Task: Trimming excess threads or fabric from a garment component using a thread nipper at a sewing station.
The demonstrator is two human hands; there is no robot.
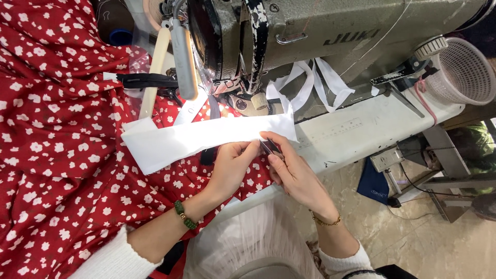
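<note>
1. A grey-green industrial sewing machine stands across the top of the view on a white table. There is raised lettering on its arm.
2. Red fabric with small white flowers covers the left half and runs under the needle area.
3. A white mesh basket sits at the far right of the table.
4. A long white fabric strip lies across the red cloth, just in front of the presser foot.
5. The left hand pinches the strip's lower edge, fingers closed on it.
6. The right hand is curled around small dark snips, whose tips touch the strip.
7. Risk: with the blades so close to the left fingertips, a slip could nick skin or cut the strip crooked.
</note>
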